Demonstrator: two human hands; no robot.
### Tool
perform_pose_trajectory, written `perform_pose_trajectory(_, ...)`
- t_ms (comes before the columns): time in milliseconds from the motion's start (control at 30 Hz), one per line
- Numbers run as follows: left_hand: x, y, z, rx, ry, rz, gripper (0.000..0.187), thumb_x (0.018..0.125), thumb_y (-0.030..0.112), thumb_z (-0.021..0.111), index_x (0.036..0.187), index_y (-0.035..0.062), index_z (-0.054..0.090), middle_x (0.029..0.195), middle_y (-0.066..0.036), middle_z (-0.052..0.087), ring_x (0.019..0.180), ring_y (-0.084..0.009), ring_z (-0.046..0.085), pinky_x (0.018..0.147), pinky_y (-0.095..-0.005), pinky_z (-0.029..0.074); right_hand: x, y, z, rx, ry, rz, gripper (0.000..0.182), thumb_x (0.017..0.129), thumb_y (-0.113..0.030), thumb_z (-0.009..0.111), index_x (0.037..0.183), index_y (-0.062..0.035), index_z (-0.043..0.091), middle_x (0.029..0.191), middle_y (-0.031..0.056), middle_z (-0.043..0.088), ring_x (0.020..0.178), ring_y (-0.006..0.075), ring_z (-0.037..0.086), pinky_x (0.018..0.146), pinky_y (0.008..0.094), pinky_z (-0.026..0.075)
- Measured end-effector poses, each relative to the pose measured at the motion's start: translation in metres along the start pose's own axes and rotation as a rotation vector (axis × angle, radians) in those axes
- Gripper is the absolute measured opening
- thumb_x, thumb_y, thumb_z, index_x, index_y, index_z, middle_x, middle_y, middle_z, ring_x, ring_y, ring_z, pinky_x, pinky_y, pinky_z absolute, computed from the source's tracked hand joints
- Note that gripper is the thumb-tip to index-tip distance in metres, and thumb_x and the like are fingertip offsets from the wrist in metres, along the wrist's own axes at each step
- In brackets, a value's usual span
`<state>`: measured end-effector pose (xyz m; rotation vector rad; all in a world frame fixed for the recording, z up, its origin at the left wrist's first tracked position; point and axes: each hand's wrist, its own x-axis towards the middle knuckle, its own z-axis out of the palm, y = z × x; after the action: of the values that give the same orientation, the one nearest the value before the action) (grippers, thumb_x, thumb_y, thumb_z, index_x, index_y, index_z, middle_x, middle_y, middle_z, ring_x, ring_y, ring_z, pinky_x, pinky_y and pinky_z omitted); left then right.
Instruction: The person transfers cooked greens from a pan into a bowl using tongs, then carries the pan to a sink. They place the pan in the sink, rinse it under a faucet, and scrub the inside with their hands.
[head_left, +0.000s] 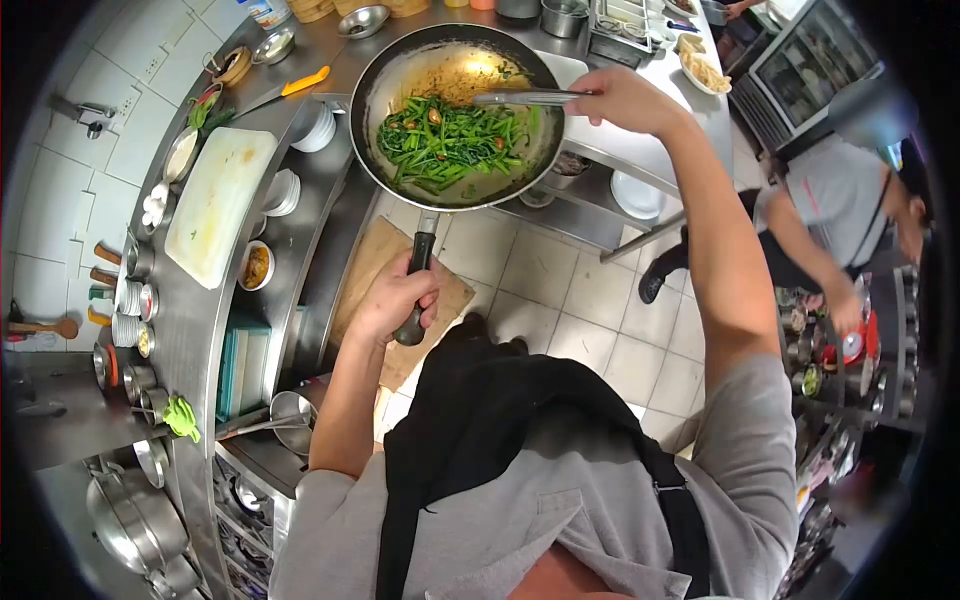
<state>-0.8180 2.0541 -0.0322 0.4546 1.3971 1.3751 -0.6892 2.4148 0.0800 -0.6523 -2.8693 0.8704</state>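
Observation:
My left hand (393, 298) is wrapped around the black handle of a large frying pan (402, 72). The pan is held out in front of me, its far rim overlapping the counter in this view. Chopped green vegetables (430, 150) with a few reddish-brown bits lie in its lower part, and brown residue coats the far side. My right hand (622, 100) grips metal tongs (515, 97) from the right, their tips over the pan just above the greens.
A white cutting board (222, 200) lies on the left counter, near a knife with a yellow handle (305, 82). Bowls and stacked plates sit on shelves below. At right, another person (845, 205) works at a station. A plate of food (705, 68) stands back right.

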Motion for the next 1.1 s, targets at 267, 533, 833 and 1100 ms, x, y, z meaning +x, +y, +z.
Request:
perform_pose_trajectory(267, 0.030, 0.021, -0.010, 0.083, 0.001, -0.005, 0.015, 0.086, 0.008, 0.060, 0.092, 0.0055, 0.046, 0.061, -0.002, 0.047, 0.043, -0.0137, 0.048, 0.043, -0.0282, 0.040, 0.089, 0.006, 0.005, -0.058, -0.223, 0.004, 0.033, 0.086, -0.036, 0.068, 0.100, -0.0078, 0.075, 0.064, -0.0011, 0.060, 0.065, 0.0084, 0.055, 0.060, 0.0271, 0.040)
perform_pose_trajectory(533, 0.083, 0.042, -0.038, 0.001, 0.007, 0.047, 0.012, 0.087, 0.011, 0.059, 0.090, 0.0049, 0.049, 0.063, -0.002, 0.047, 0.046, -0.0134, 0.048, 0.045, -0.0278, 0.040, 0.104, -0.026, 0.003, -0.150, -0.253, -0.018, 0.035, 0.082, -0.035, 0.071, 0.104, -0.0094, 0.075, 0.071, 0.0052, 0.067, 0.073, 0.0171, 0.064, 0.071, 0.0333, 0.048)
perform_pose_trajectory(833, 0.111, 0.058, -0.045, -0.074, 0.002, 0.028, 0.013, 0.086, 0.011, 0.059, 0.089, 0.0036, 0.049, 0.063, -0.002, 0.047, 0.046, -0.0142, 0.048, 0.045, -0.0282, 0.040, 0.101, -0.044, 0.072, -0.647, 0.196, -0.155, 0.017, 0.083, -0.023, 0.065, 0.084, -0.0065, 0.069, 0.079, 0.0149, 0.069, 0.082, 0.0342, 0.069, 0.071, 0.0457, 0.055)
perform_pose_trajectory(1100, 0.123, 0.069, -0.042, -0.048, -0.013, 0.022, 0.012, 0.086, 0.010, 0.059, 0.090, 0.0034, 0.049, 0.063, -0.002, 0.046, 0.045, -0.0135, 0.046, 0.044, -0.0284, 0.038, 0.115, -0.021, 0.023, -0.537, 0.233, -0.135, 0.017, 0.086, -0.026, 0.064, 0.091, -0.0119, 0.073, 0.085, 0.0125, 0.070, 0.086, 0.0338, 0.068, 0.076, 0.0461, 0.054)
